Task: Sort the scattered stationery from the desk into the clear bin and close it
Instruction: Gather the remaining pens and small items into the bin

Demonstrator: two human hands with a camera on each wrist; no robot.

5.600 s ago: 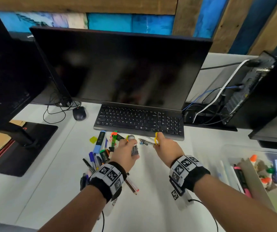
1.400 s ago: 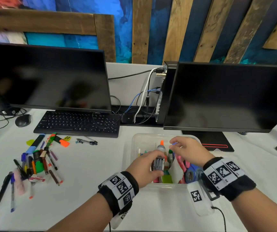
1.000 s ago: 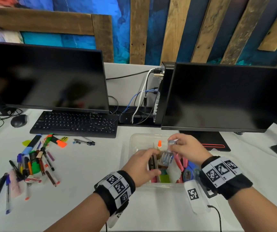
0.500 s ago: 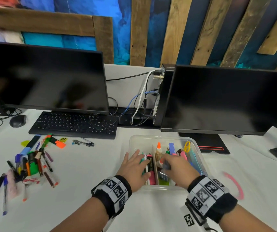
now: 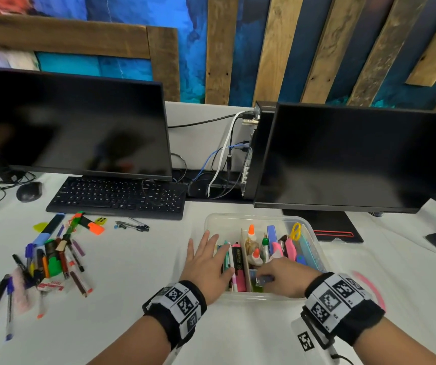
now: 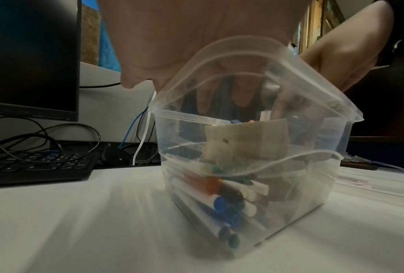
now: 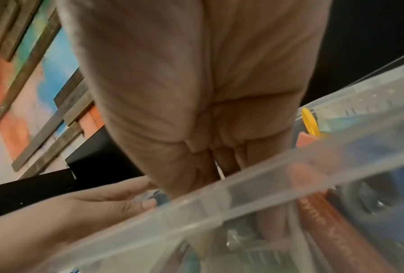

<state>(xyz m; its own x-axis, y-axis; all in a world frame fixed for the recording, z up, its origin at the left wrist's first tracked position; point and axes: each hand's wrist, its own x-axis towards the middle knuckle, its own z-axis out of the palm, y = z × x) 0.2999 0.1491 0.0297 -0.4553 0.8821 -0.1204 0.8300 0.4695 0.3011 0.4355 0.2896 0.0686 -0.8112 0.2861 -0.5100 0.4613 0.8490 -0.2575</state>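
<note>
Both hands at clear bin (image 5: 314,234): left hand (image 5: 206,262) spread flat on pens, right hand (image 5: 285,280) apparently pinching small clear item. Loose stationery pile (image 5: 51,262) lies well left on bench, nearer left hand

The right hand's (image 5: 285,279) fingertips are hidden inside the clear bin (image 5: 261,295); whatever is gripped there is blurred beyond telling.

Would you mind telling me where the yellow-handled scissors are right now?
In the head view, the yellow-handled scissors stand in the clear bin, at its far right corner, beside the pink highlighters.
</note>
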